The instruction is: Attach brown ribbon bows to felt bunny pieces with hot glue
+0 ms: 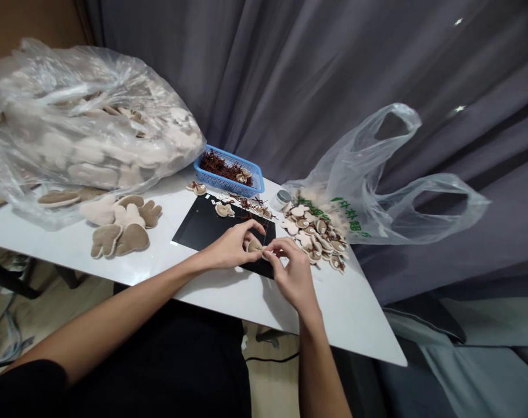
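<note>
My left hand [234, 245] is closed around a small beige-brown plush piece [255, 246], above a black mat [198, 223]. The fingers of my right hand [291, 267] pinch at the right end of the same piece; anything finer between the fingertips is too small to make out. Behind my hands lie dark-red bows [250, 203] and a finished-looking bunny-head piece [224, 210] with a white tag. To the right of my right hand is a heap of tagged plush pieces [320, 235] with brown bows.
A large clear bag [85, 116] full of plush pieces fills the left of the white table [176, 273], with loose plush pieces [119, 223] in front. A blue basket [229, 157] of red bows, a small jar [282, 199] and a plastic carrier bag [359, 180] stand along the back.
</note>
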The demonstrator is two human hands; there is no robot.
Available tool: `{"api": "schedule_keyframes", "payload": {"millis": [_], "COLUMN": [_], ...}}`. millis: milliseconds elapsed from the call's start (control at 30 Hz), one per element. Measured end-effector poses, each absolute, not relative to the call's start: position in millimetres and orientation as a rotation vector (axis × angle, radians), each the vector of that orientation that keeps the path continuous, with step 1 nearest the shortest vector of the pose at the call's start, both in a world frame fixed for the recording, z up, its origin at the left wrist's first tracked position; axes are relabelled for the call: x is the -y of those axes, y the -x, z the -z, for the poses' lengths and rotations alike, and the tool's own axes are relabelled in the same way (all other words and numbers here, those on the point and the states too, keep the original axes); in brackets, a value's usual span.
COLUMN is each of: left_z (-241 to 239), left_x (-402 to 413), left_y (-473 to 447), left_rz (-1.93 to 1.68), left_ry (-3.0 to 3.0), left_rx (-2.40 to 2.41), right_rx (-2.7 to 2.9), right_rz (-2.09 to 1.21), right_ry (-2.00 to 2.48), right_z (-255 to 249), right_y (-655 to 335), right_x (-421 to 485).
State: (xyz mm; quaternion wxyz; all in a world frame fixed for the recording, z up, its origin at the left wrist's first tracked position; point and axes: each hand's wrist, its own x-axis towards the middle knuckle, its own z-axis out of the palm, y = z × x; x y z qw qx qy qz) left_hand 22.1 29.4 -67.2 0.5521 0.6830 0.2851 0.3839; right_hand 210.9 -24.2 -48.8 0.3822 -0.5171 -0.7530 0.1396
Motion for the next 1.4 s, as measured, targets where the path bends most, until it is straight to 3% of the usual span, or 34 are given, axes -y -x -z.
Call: {"api": "schedule_keyframes", "payload": {"millis": [567,1067,1400], "left_z": [66,68,69], "left_x": [-28,-32,-30], "left_y": [-22,-24,-22], "left_rz": [-0.910,-0.804,-0.753], "left_ry": [-1.675,-1.481,-1.601], "left_rx": [-0.674,-0.696,-0.726], "right_rx": [1.550,1.770,1.680], "right_rz": [-0.828,-0.411,-0.591], "right_ry": [1.540,1.323,1.425], "right_z": [48,52,55], "right_y": [-207,-203,-206], "right_x": [17,32,20]}}
